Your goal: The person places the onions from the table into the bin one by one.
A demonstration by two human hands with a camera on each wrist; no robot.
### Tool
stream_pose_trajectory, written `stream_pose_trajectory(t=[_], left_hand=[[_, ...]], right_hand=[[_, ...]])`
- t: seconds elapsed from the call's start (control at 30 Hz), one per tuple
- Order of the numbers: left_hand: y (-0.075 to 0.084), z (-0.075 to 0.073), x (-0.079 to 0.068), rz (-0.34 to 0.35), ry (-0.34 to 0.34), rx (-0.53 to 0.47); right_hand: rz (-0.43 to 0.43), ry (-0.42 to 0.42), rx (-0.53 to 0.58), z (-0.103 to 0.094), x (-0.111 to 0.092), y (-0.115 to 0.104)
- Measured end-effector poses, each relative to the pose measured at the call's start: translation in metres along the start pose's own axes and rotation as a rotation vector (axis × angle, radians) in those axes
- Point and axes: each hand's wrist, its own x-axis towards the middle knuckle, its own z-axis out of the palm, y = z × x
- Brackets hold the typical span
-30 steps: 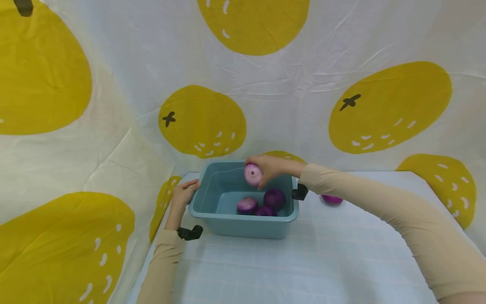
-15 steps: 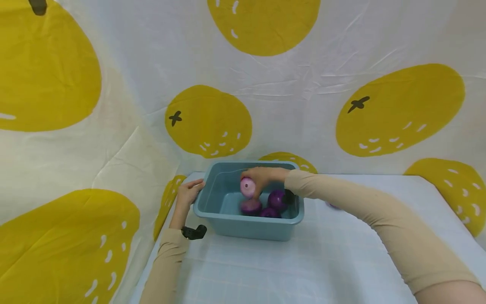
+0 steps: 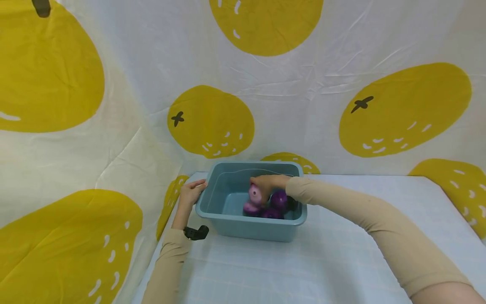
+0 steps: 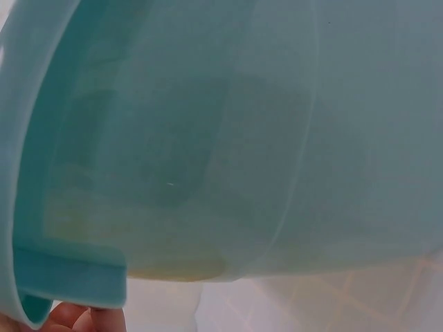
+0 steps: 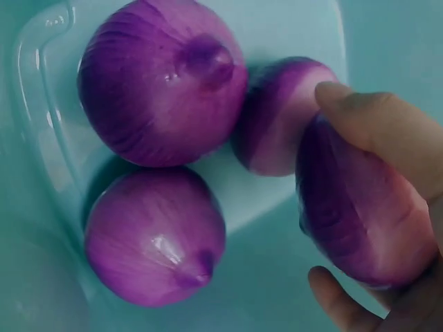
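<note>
A blue-grey plastic tub (image 3: 250, 229) stands on the table with three red onions inside: a large dark one (image 5: 156, 83), another (image 5: 156, 238) and a paler-sided one (image 5: 284, 117). Down inside the tub, my right hand (image 3: 270, 184) grips a fourth red onion (image 5: 363, 207) between thumb and fingers, close above the paler-sided one. Whether these two touch is unclear. My left hand (image 3: 190, 195) holds the tub's left rim, fingers (image 4: 73, 316) curled beneath its lip in the left wrist view. Most of that hand is outside the left wrist view.
The tub sits near the back of a table with a pale checked cloth (image 3: 273, 270). A hanging sheet printed with yellow fruit (image 3: 212, 120) rises behind and to the left. The right sleeve (image 3: 364, 215) crosses over the table.
My right hand has lowered the onion from rim height into the tub. The onion lying on the table to the right is now hidden behind the sleeve. My left hand stays at the rim.
</note>
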Motion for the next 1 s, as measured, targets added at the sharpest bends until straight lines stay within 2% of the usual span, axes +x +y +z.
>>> stream_pose_trajectory(t=[0.3,0.53,0.63,0.8,1.0], left_hand=[[0.002,0.002,-0.002,-0.012,0.009,-0.009],[0.003,0.0,-0.003,-0.018,0.001,-0.011],[0.003,0.0,-0.003,-0.015,0.001,-0.012],[0.002,0.001,-0.003,-0.01,0.005,-0.014],[0.002,0.001,-0.003,-0.002,0.003,0.004]], right_hand=[[0.064,0.043,-0.05,0.003,-0.007,0.003],[0.197,0.05,0.034,0.007,-0.009,0.005],[0.202,0.047,0.02,0.007,-0.011,0.006],[0.178,-0.003,-0.067,0.007,-0.014,0.007],[0.156,-0.026,-0.037,0.006,-0.016,0.007]])
